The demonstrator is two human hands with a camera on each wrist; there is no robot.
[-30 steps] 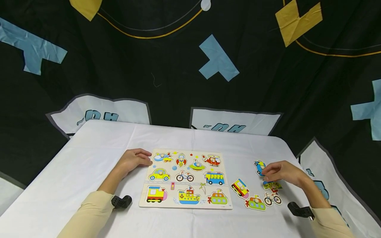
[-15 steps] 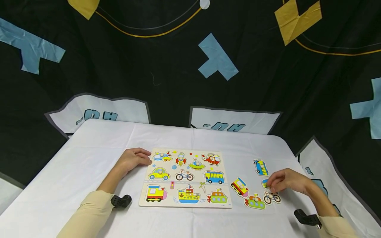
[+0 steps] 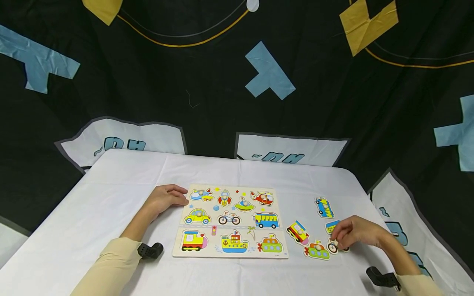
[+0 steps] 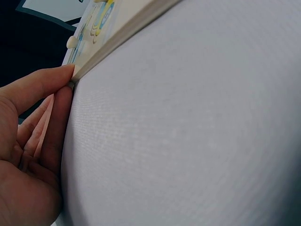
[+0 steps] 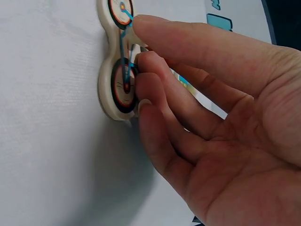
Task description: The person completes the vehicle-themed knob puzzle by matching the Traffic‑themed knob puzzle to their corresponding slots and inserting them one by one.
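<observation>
In the head view a wooden puzzle board (image 3: pixel 237 230) with printed vehicles lies flat on the white table. My left hand (image 3: pixel 166 199) pinches its left edge near the far corner; the left wrist view has the thumb (image 4: pixel 47 82) on that corner and a finger below. To the right of the board, my right hand (image 3: pixel 359 234) is at the bicycle puzzle piece (image 3: pixel 332 247) and partly covers it. Close up, the thumb (image 5: pixel 169 40) and fingertips pinch around the middle of the bicycle piece (image 5: pixel 123 89); its knob is mostly hidden.
A bus piece (image 3: pixel 324 208) lies farther back. The train piece (image 3: pixel 298 233) and the submarine piece (image 3: pixel 317 250) lie between the board and the right hand. A ship piece (image 3: pixel 331 227) is partly covered by the right hand. A dark curtain (image 3: pixel 207 102) hangs behind the table.
My right hand has moved from beside the bus piece, past the ship piece, toward the front and onto the bicycle piece. The left hand keeps its place at the board.
</observation>
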